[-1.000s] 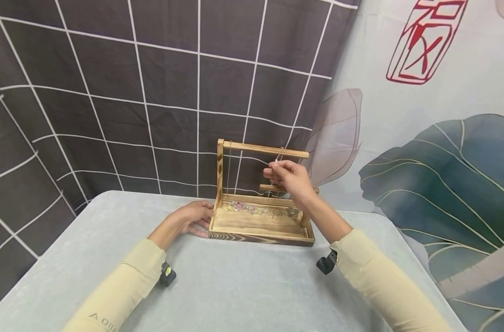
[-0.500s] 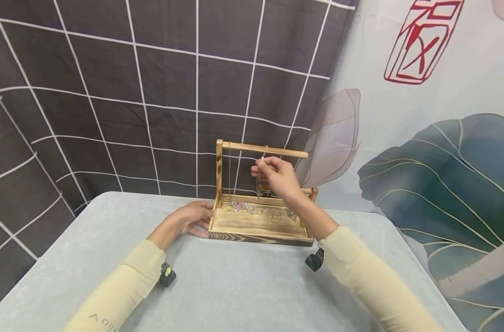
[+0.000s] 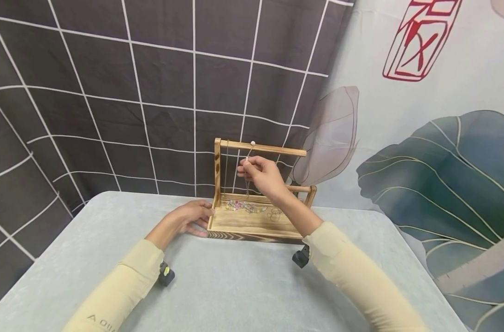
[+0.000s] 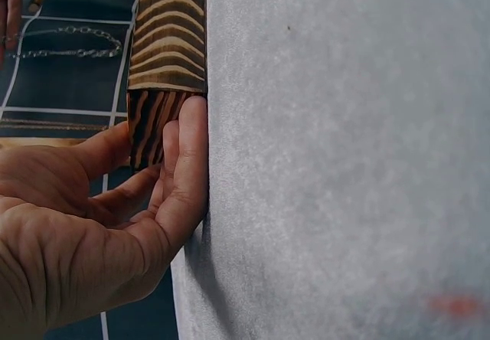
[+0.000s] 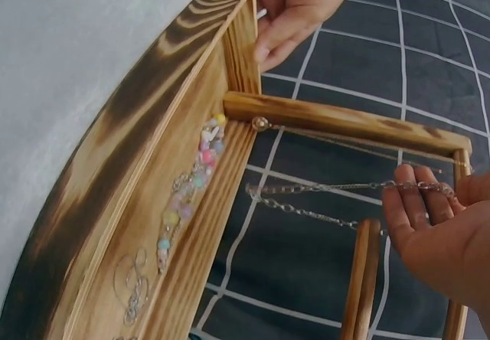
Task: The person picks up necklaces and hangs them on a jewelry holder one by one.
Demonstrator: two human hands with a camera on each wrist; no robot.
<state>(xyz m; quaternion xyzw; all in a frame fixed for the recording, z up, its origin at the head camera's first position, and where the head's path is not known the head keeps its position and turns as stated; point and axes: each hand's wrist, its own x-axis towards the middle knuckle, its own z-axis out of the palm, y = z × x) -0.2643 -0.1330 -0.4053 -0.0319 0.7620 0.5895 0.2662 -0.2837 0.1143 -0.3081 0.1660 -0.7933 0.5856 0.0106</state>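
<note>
A wooden jewelry stand has a shallow tray below and bars above it. My left hand rests against the tray's left end; in the left wrist view its thumb and fingertips touch the dark-grained end wall. My right hand pinches a silver chain necklace just below the top bar. The chain hangs from the fingers in a long loop, above the tray. A small round white piece shows at the bar, above that hand.
A thin chain with a round bead hangs at the top bar's left end. Pastel beaded jewelry and fine silver pieces lie in the tray. A shorter lower bar stands at right. Behind hangs a dark gridded curtain.
My right hand has moved left along the top bar, carrying the silver chain necklace with it. The left hand has stayed at the tray's end.
</note>
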